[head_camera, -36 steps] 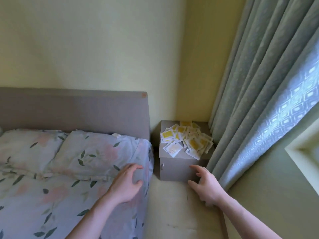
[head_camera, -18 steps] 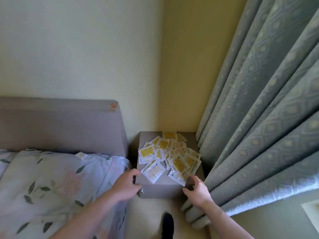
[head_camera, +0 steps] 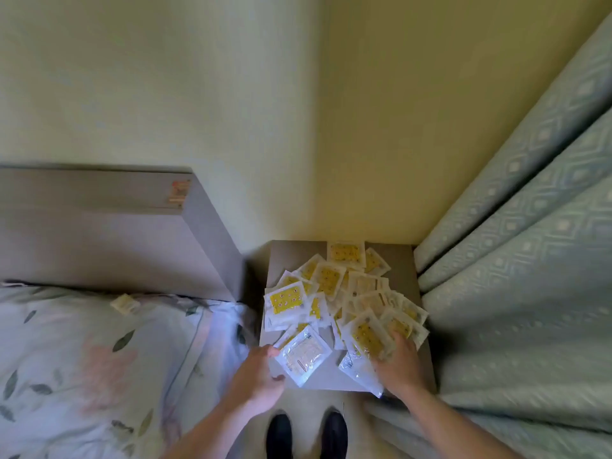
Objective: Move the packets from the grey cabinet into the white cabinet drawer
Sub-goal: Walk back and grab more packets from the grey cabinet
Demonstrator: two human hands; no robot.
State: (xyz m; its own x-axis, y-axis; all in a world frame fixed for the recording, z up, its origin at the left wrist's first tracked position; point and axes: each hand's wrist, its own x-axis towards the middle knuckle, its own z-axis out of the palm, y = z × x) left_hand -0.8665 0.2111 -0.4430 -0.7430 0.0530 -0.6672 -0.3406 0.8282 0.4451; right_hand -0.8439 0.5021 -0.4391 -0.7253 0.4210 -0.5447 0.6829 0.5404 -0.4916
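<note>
The right hand [head_camera: 395, 362] lies over the near right part of a loose heap of packets [head_camera: 344, 303], fingers curling onto a yellow-printed packet [head_camera: 366, 336] as though gathering several; its grip looks part closed, though motion blur hides how many packets it has. The left hand [head_camera: 261, 376] sits at the near left edge of the heap, thumb and fingertips touching or pinching the corner of a white packet [head_camera: 303, 354]; whether that grip has closed cannot be told. The heap covers most of the top of the grey cabinet [head_camera: 284, 256], which stands in the room corner between a bed headboard [head_camera: 116, 226] and a pale blue curtain [head_camera: 516, 260]. A floral pillow [head_camera: 99, 352] lies to the left, and two dark shoes [head_camera: 306, 435] show below. This seems to be the first pick-up step, with nearly all packets waiting. Next, both hands probably need to close firmly on a bundle, lift it, and carry it to the white cabinet drawer, which is out of view.
</note>
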